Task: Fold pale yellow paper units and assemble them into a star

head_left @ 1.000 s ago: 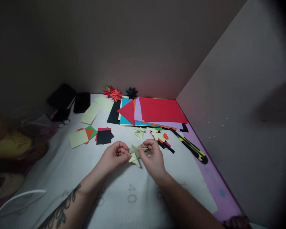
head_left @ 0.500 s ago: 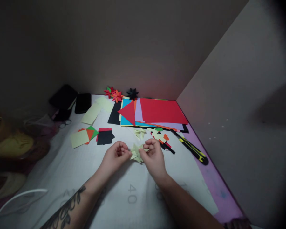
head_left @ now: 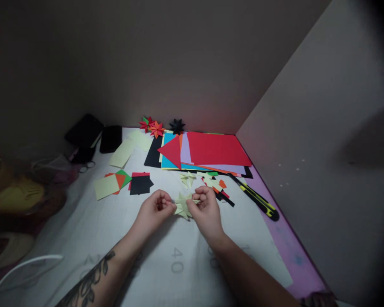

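A pale yellow-green folded paper star is held between my two hands, low over the white table cover. My left hand pinches the star's left points between thumb and fingers. On the other side my right hand grips it, the thumb lying over its right part and hiding some of it. Just beyond the star lie loose folded pieces of the same pale paper.
Paper scraps and a yellow-black utility knife lie to the right. Coloured sheets are stacked behind, near finished stars and a black star. Cut squares and small scissors are on the left.
Hardly anything differs; the view has shifted very slightly, while both hands keep the same hold on the paper star.
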Demonstrator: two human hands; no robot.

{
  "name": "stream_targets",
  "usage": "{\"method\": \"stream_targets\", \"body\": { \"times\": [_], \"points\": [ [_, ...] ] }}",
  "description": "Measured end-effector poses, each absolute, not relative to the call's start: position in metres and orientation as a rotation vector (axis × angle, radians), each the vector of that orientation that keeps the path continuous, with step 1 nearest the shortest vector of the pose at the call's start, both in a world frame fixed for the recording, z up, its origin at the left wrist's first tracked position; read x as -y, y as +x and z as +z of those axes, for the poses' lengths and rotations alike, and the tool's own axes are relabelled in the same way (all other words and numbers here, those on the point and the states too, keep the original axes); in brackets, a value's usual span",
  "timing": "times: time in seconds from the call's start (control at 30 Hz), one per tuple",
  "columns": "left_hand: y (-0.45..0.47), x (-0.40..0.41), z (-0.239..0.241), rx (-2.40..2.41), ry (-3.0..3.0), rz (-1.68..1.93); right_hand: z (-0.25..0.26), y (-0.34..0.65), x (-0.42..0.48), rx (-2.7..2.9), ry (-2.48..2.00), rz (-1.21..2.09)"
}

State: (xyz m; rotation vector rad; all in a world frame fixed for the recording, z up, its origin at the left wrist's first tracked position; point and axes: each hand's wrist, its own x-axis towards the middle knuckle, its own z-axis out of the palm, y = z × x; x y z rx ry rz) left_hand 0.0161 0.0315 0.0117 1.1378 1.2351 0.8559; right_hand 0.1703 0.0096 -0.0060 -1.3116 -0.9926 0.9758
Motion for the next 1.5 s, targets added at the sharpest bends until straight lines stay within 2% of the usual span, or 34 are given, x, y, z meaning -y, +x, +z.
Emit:
{"method": "stream_targets", "body": {
  "times": [0.63, 1.5],
  "points": [
    [0.017, -0.029, 0.022, -1.308, 1.178, 0.92, -0.013, 0.171, -0.009, 1.104, -1.397, 0.989],
    [0.013, -0.031, 0.011, -1.272, 1.254, 0.883, -0.013, 0.174, -0.012, 1.117, -1.395, 1.088]
  ]
}}
